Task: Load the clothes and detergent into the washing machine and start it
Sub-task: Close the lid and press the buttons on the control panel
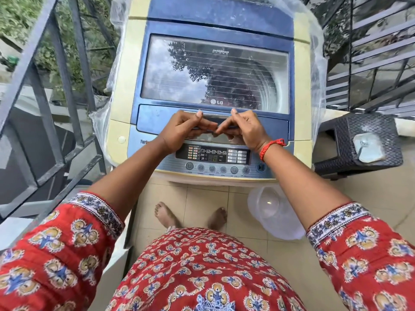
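Observation:
A top-loading washing machine with a cream body and a blue lid stands in front of me. The lid lies flat, and its glass window reflects sky and trees over the drum. My left hand and my right hand both grip the lid's front handle, thumbs on top and fingers curled under its edge. Below my wrists is the control panel with a row of round buttons and a start button at the right. No clothes or detergent show in view.
Clear plastic sheeting hangs around the machine. A transparent plastic tub lies on the tiled floor at the machine's right foot. A dark woven stool carrying a grey stone stands on the right. Metal railings run along the left, stairs at right.

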